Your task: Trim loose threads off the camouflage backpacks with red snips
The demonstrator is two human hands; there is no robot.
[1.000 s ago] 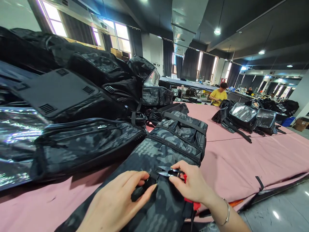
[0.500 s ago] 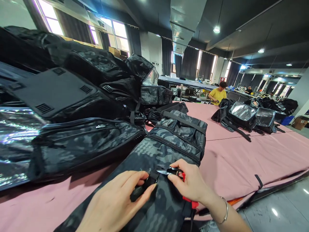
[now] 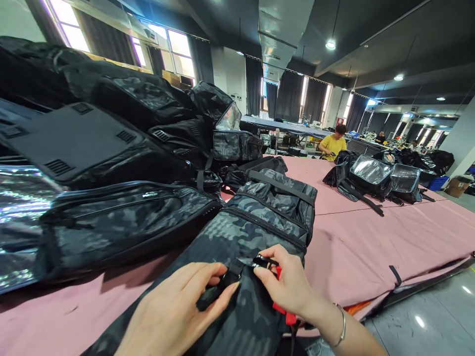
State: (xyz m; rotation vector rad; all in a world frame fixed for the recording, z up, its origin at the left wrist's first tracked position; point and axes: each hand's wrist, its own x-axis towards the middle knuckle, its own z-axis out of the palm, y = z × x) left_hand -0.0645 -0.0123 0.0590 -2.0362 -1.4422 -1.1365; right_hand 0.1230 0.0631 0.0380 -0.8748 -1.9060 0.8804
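A dark camouflage bag [image 3: 260, 232] lies in front of me on the pink-covered table. My left hand [image 3: 181, 301] pinches a black strap [image 3: 233, 272], its end sticking out between thumb and fingers just above the bag. In my right hand [image 3: 284, 279] is a pair of thread snips [image 3: 261, 261], black with small pointed blades. Their tips reach the strap's end; whether they touch it I cannot tell. Something red hangs below my right palm, partly hidden by it.
Black and camouflage bags [image 3: 122, 222] are heaped along the left side. Silver-lined bags [image 3: 371, 170] sit farther off on the pink tabletop [image 3: 363, 247]. A person in a yellow top [image 3: 333, 143] works at the far side of the table.
The snips and my right hand have shifted slightly left, closer to the strap's end. My left hand keeps its pinch, and the whole view has moved a little.
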